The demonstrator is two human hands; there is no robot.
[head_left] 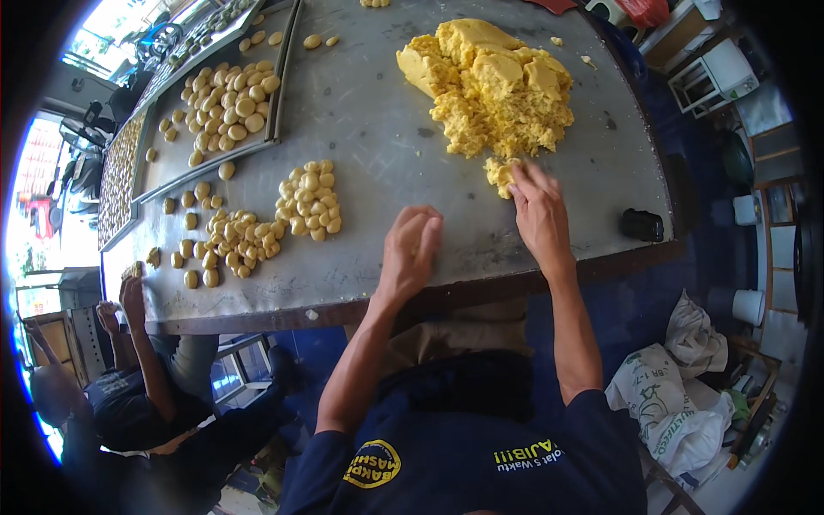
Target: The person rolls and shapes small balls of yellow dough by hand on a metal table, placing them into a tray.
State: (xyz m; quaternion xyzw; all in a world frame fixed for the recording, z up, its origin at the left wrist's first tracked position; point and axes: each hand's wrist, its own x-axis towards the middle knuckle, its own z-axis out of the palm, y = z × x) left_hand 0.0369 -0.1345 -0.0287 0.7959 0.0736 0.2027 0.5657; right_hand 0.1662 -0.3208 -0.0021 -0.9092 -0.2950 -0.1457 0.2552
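A large crumbly mound of yellow paste (498,81) lies on the metal-topped table (369,112), far side, right of the middle. Just in front of it is a small loose lump of the same paste (498,177). The fingers of my right hand (541,210) close on the right side of that lump. My left hand (408,253) hovers over the table's near edge with its fingers curled in, slightly blurred; whatever lies inside is hidden. To its left sit a cluster of small pale dough balls (307,199) and a looser pile of dough pieces (242,242).
A metal tray (276,86) with round flattened buns (227,107) stands at the far left. At the table's right edge is a black jar-like object (642,225). Another person (137,386) works at the left end. White sacks (669,403) lie on the right.
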